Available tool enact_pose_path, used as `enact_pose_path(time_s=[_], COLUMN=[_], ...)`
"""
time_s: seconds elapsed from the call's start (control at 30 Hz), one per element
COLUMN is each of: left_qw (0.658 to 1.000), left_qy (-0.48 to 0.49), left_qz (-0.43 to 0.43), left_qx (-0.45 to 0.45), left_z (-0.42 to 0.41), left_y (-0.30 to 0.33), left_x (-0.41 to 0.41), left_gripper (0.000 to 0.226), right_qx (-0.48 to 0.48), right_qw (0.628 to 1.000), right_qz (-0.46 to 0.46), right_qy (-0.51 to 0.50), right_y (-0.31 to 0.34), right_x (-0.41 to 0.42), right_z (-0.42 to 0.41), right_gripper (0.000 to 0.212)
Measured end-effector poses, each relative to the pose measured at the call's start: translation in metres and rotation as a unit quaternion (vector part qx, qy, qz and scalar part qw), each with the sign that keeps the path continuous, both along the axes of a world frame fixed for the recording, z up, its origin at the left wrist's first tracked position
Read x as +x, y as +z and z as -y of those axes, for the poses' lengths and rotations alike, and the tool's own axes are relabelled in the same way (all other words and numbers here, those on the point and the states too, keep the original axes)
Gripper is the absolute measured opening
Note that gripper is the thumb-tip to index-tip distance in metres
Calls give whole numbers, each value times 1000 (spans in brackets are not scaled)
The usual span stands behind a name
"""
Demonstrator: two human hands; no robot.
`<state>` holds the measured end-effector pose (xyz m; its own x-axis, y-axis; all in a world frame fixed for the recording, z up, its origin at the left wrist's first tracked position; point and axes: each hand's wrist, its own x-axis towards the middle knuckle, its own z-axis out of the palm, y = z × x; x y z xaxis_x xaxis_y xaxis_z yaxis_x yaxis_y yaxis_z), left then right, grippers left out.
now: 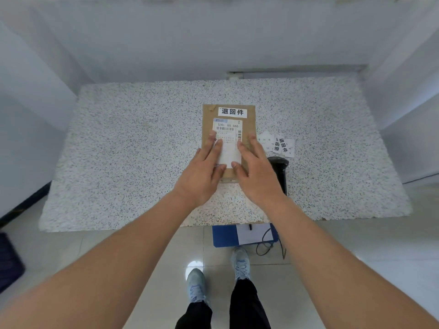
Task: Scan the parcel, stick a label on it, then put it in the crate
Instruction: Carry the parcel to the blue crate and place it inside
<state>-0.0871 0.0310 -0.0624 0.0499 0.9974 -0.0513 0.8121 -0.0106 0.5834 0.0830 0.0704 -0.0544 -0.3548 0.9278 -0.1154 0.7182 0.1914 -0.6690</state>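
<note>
Head view: left hand (202, 170) and right hand (255, 172) flat on parcel (228, 110), fingers spread. Label (232, 112) on; grip both sides, lift level.

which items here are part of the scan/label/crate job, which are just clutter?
Job: parcel, stuck label, spare labels, scanner, left hand, right hand.
Lying about: blue folder, cable, dark object at left edge. No crate visible.

Person is showing bare left hand (202, 176) & right hand (257, 176), forearms unsleeved; wearing black trousers (247, 305), pale grey-blue lace-up sneakers (241, 263), possibly mesh, view's blurry.
</note>
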Motion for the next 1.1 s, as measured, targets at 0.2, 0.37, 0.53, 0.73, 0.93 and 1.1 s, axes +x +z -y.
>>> enact_pose_path(time_s=[0.2, 0.37, 0.53, 0.73, 0.93, 1.1], left_qw=[997, 988, 973, 950, 938, 926], left_qy=[-3, -22, -41, -50, -37, 3], left_qz=[-20, -37, -44, -67, -98, -131], left_qx=[75, 150, 224, 301, 329, 353], left_z=[13, 34, 48, 64, 81, 104], left_y=[77, 148, 216, 286, 342, 380], left_x=[-18, -32, -41, -39, -25, 1], left_gripper=[66, 64, 65, 64, 64, 67], right_qx=[94, 163, 230, 288, 336, 373], right_qw=[995, 985, 971, 954, 938, 921], right_qz=[-27, -41, -52, -67, -85, -107], right_qy=[-14, -36, -43, -49, -18, 22], right_y=[79, 149, 217, 284, 337, 369], right_x=[-19, -31, -37, -31, -15, 10], right_z=[18, 44, 65, 84, 96, 103], right_gripper=[59, 59, 61, 61, 61, 60])
